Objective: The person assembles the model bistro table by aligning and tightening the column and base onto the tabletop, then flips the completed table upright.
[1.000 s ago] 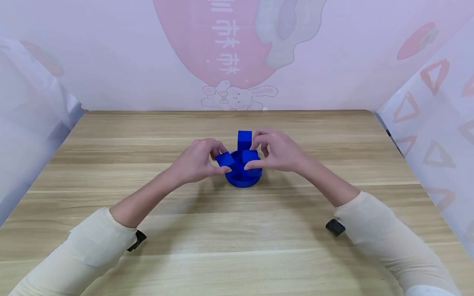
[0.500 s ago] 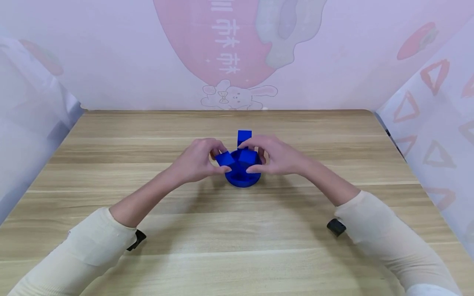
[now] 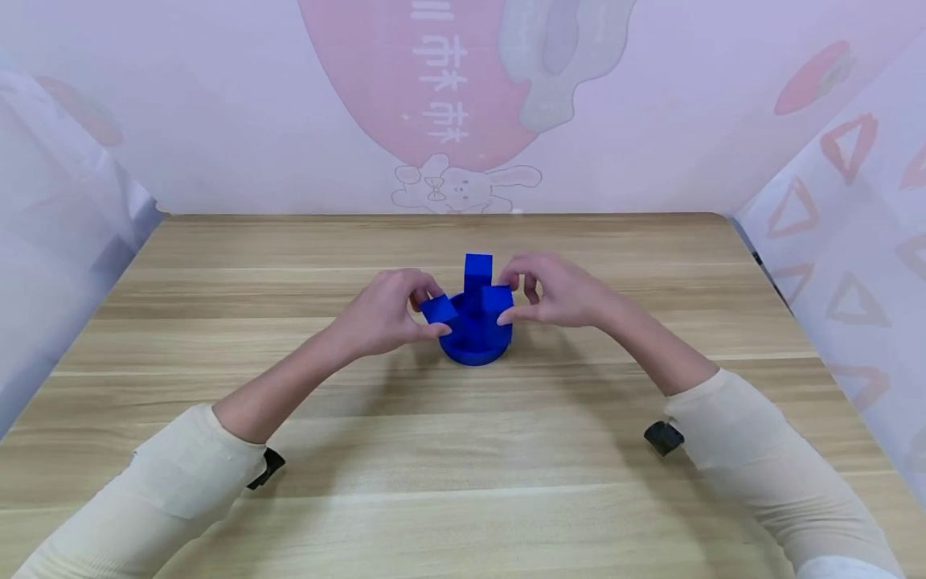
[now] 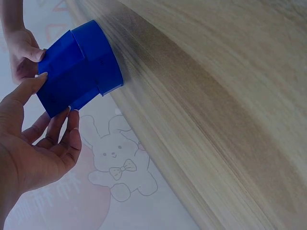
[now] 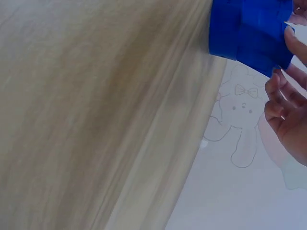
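A round blue base [image 3: 473, 355] with a raised rim sits on the table in the head view, and three square-topped blue blocks rise from it. My left hand [image 3: 391, 315] pinches the left block [image 3: 438, 308] between thumb and fingers; this block leans outward. On the other side, my right hand [image 3: 563, 291] holds the right block [image 3: 497, 297] with thumb in front and fingers behind. The rear block [image 3: 478, 267] stands untouched between the hands. In the left wrist view, the left hand's thumb and fingertips touch the block [image 4: 62, 86]. How the blocks fit into the base is hidden.
The wood-grain table [image 3: 463, 482] spreads out around the base. Behind it rises a pale printed backdrop [image 3: 289, 104] with a rabbit drawing, and light cloth sides flank the table. A black device [image 3: 663, 437] is strapped at the right sleeve.
My right hand first reached inward over the right block, then drew back right. That block now stands farther right, near the rim. The left hand and its block have barely moved.
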A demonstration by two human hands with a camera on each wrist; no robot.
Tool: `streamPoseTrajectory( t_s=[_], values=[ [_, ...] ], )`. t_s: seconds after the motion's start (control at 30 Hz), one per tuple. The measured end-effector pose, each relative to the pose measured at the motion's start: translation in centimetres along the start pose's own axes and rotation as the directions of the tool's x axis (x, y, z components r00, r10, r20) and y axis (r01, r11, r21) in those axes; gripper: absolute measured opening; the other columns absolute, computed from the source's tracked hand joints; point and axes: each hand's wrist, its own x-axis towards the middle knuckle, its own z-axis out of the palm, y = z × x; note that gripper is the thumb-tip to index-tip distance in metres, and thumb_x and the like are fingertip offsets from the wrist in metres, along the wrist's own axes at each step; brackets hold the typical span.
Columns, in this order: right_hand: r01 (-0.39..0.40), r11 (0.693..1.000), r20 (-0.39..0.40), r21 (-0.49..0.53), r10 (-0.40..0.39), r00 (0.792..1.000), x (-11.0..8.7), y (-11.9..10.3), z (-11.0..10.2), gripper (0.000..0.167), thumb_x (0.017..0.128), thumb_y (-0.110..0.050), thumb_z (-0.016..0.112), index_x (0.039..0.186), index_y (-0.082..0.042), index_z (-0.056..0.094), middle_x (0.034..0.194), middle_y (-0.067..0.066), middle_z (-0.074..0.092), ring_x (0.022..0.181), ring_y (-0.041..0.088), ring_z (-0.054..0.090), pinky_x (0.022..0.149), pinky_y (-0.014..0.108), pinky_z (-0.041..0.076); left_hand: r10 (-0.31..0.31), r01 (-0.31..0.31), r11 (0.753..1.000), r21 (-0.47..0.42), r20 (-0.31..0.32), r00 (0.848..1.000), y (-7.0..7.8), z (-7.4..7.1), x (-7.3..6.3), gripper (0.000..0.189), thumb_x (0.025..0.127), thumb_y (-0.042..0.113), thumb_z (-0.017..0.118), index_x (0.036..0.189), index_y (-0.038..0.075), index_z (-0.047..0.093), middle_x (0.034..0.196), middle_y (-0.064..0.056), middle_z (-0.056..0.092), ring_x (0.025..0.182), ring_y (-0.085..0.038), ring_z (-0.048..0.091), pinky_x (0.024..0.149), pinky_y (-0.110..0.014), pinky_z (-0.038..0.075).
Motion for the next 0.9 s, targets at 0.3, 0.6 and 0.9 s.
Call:
streamPoseTrajectory(
  t_s=[0.3,0.6,0.9],
  values=[
    [-0.037,0.991,-0.06,-0.126,0.03,0.998,-0.4,0.1,0.5,0.05,0.078,-0.04,0.092,0.084,-0.011,0.052,0.076,0.012,0.058,0.065,0.021,0.054,0.06,0.032,0.043,0.01,-0.01,1.0,0.012,0.0,1.0,-0.1,0.1,0.0,0.038,0.081,0.019,0.09,0.107,-0.003,0.074,0.09,-0.012,0.071,0.089,-0.033,0.066,0.076,-0.039,0.055],
    [-0.044,0.986,-0.025,-0.163,0.04,0.999,-0.9,-0.4,-0.3,0.057,0.08,-0.039,0.091,0.119,-0.006,0.066,0.096,0.007,0.064,0.069,0.018,0.057,0.066,0.034,0.05,0.01,-0.009,1.0,0.02,-0.007,1.0,-0.2,0.1,0.0,0.039,0.08,0.021,0.091,0.106,-0.002,0.075,0.089,-0.011,0.071,0.087,-0.03,0.064,0.076,-0.038,0.054],
    [0.013,0.997,0.037,-0.074,-0.011,0.999,-1.0,-0.3,-0.7,0.04,0.089,-0.012,0.082,0.125,-0.004,0.068,0.105,0.007,0.065,0.076,0.018,0.059,0.073,0.044,0.054,0.007,-0.007,1.0,0.015,-0.004,1.0,-0.1,0.0,0.0,0.038,0.08,0.021,0.09,0.106,-0.001,0.075,0.089,-0.01,0.071,0.086,-0.028,0.064,0.074,-0.037,0.053]
  ],
)
